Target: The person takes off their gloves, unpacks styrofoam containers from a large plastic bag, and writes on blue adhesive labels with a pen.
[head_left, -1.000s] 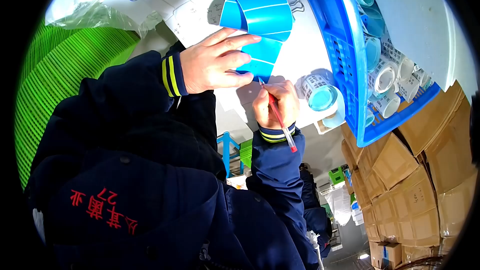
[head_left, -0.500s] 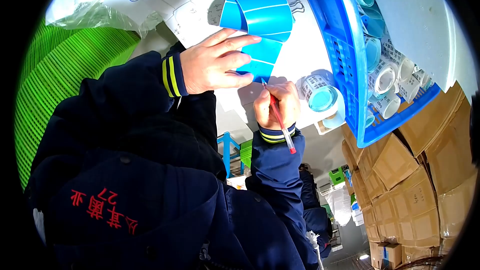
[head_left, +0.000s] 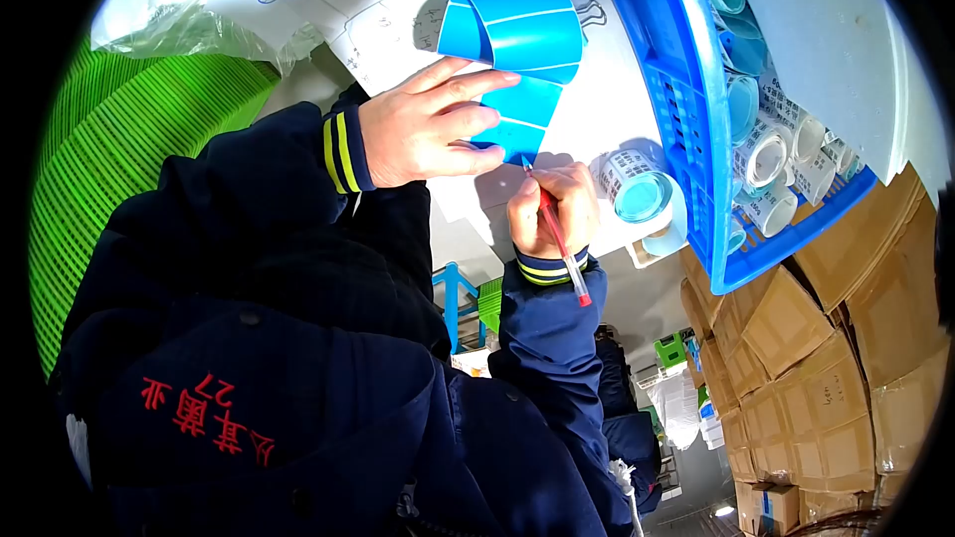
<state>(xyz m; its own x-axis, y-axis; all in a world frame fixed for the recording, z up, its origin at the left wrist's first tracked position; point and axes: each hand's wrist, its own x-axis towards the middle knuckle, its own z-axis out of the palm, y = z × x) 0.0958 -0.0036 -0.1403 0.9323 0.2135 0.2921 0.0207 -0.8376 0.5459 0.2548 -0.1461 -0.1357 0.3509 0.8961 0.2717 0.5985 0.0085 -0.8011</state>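
Note:
A curled strip of blue labels [head_left: 527,35] lies on white papers, its upper part looped over. My left hand [head_left: 433,124] rests on the strip with fingers spread, pressing on its left side. My right hand [head_left: 553,207] is closed round a red pen [head_left: 557,234] with a clear end. The pen's tip meets the lower end of the strip, or stands just above it. Right of that hand is a printed label roll [head_left: 634,189] with a blue inside.
A blue plastic basket [head_left: 696,119] with several rolled labels [head_left: 766,159] stands on the right. Green stacked baskets [head_left: 129,149] are at left, beside a clear plastic bag [head_left: 189,10]. A binder clip [head_left: 592,12] lies on the papers; cardboard boxes [head_left: 816,388] are stacked lower right.
My right hand and the pen have shifted very slightly to the right. My left hand and the label strip look unmoved.

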